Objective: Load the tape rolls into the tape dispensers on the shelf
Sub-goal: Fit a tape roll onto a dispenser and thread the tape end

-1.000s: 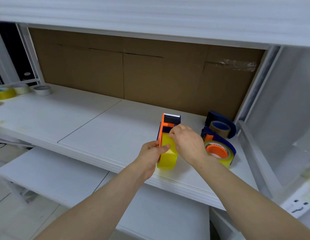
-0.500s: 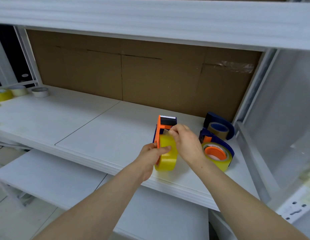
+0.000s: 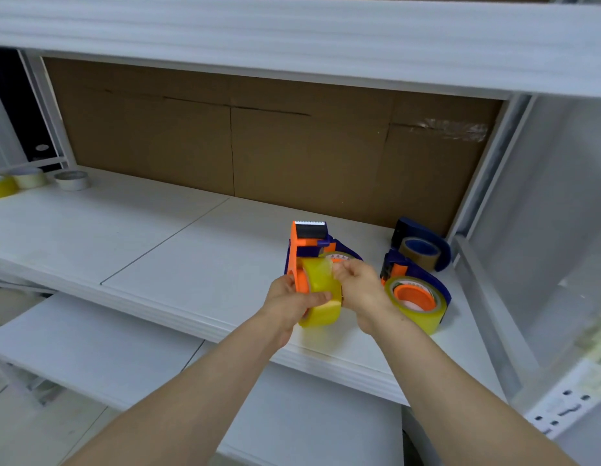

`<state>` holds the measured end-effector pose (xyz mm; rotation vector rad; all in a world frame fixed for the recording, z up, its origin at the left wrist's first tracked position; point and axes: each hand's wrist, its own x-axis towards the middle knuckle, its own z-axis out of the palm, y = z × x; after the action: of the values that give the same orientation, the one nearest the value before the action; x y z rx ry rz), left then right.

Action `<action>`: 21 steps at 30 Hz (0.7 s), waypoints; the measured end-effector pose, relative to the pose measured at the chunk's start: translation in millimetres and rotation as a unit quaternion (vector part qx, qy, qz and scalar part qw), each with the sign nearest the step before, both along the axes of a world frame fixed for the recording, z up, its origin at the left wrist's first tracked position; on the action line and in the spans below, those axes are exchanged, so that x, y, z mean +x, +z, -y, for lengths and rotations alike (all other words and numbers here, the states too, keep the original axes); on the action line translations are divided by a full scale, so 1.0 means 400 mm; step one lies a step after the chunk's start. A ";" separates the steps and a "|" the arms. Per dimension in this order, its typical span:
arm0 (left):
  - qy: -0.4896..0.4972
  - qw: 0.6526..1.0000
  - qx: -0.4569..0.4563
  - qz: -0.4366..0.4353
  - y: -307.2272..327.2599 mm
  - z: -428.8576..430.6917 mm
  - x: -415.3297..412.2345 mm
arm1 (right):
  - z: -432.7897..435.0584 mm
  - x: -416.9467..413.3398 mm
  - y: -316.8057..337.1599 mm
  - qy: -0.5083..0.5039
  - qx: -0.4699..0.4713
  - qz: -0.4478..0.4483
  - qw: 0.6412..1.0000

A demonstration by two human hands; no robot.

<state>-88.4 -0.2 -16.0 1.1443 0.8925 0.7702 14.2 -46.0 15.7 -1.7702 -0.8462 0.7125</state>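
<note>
Yellow tape roll point(image 3: 319, 280) in left grip point(image 3: 285, 302)

Tape roll point(image 3: 321, 297), centre frame: glossy, translucent yellow film. Dispenser point(image 3: 300, 253) around it: smooth orange and blue plastic. Shelf board point(image 3: 178, 250): matt white, smooth finish. Back panel point(image 3: 258, 142), upper centre: matt brown cardboard, creased, with a shiny clear tape patch point(image 3: 450, 129) at upper right.

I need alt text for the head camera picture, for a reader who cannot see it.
Two bare hands load a yellow tape roll into an orange-and-blue tape dispenser at a white shelf: the left hand grips the dispenser, the right hand pinches the roll's top. To the right sit a dispenser with yellow tape and, behind it, a dispenser with brown tape.
</note>
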 end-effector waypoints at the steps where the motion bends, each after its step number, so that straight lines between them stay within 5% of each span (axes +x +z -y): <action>1: -0.011 1.000 0.003 0.003 0.001 -0.001 0.003 | -0.002 0.000 0.000 -0.015 0.005 -0.045 0.999; 5: -0.012 0.992 -0.079 0.103 0.022 0.011 0.016 | -0.003 -0.001 0.004 -0.057 0.049 -0.112 0.991; 9: 0.077 0.997 0.015 0.007 0.025 0.007 0.033 | -0.003 -0.013 -0.002 -0.100 0.077 -0.072 0.989; 14: 0.177 0.982 0.071 -0.003 0.045 0.008 0.035 | 0.000 -0.019 0.001 -0.124 0.122 -0.038 0.984; 18: 0.175 0.959 0.185 -0.121 0.016 -0.055 -0.009 | 0.018 0.008 0.007 -0.139 0.134 -0.053 0.980; 21: 0.107 0.902 0.299 -0.292 -0.016 -0.089 -0.039 | 0.034 0.032 0.009 -0.136 0.107 -0.079 0.982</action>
<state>-104.1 35.2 -22.6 1.9065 1.3459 0.9318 27.1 -59.6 19.5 -1.5739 -0.5391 0.5522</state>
